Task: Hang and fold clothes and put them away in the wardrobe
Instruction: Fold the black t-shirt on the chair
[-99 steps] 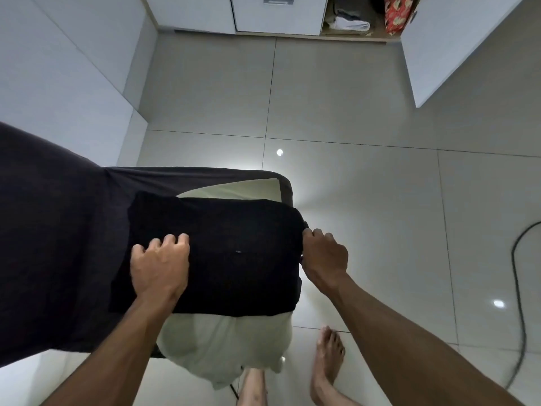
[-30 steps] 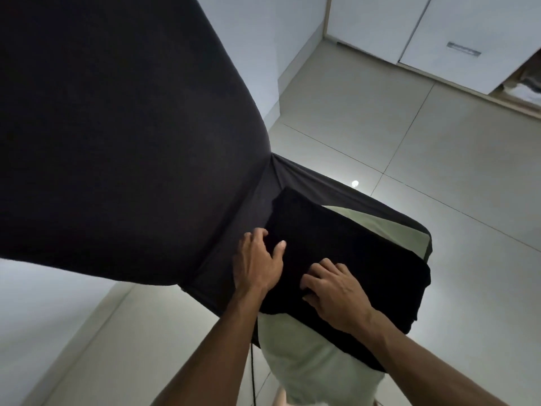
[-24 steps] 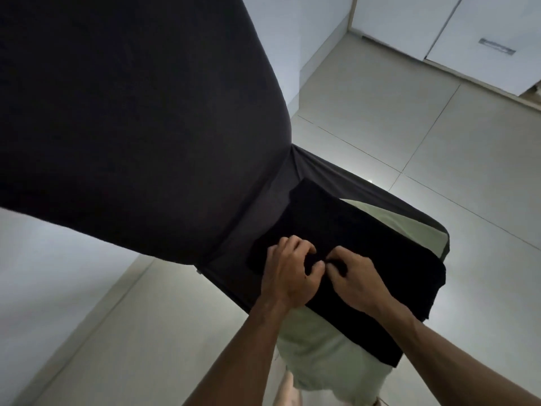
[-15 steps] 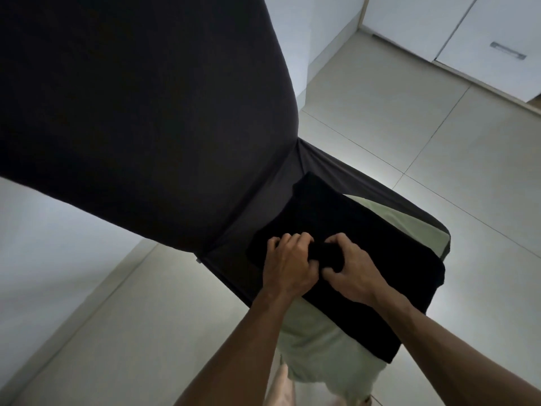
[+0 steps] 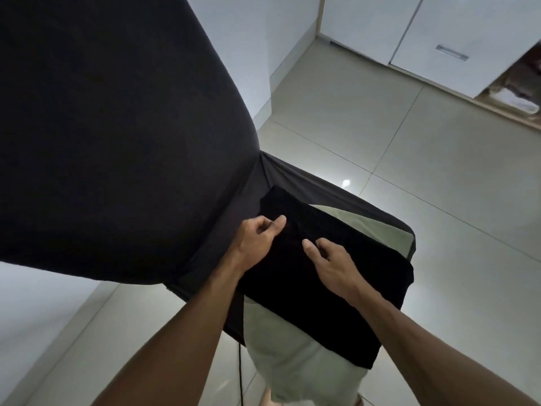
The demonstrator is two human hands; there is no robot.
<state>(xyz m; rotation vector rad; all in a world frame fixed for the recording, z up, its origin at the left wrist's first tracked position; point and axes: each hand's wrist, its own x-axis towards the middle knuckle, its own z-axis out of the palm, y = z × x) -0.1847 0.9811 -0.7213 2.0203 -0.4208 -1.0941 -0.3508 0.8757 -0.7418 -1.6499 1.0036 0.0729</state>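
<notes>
A folded black garment (image 5: pixel 345 276) lies on the seat of a chair covered in dark grey fabric (image 5: pixel 336 194). Under it a pale green garment (image 5: pixel 295 358) hangs over the seat's near edge. My left hand (image 5: pixel 257 238) rests at the garment's far left part, thumb and forefinger pinched on the cloth. My right hand (image 5: pixel 330 262) sits a little to its right, fingers curled into the black fabric. The white wardrobe (image 5: pixel 439 33) stands at the top right, with folded clothes (image 5: pixel 515 98) in an open compartment.
The chair's tall dark backrest (image 5: pixel 117 127) fills the left half of the view. Glossy beige floor tiles (image 5: pixel 409 142) lie between chair and wardrobe. A thin black cable (image 5: pixel 240 367) runs down beside the chair. A white wall (image 5: pixel 263 33) is behind.
Both hands came together at the left part of the black garment, bunched the cloth, and have now drawn apart with the cloth pinched. The view swung left towards the backrest.
</notes>
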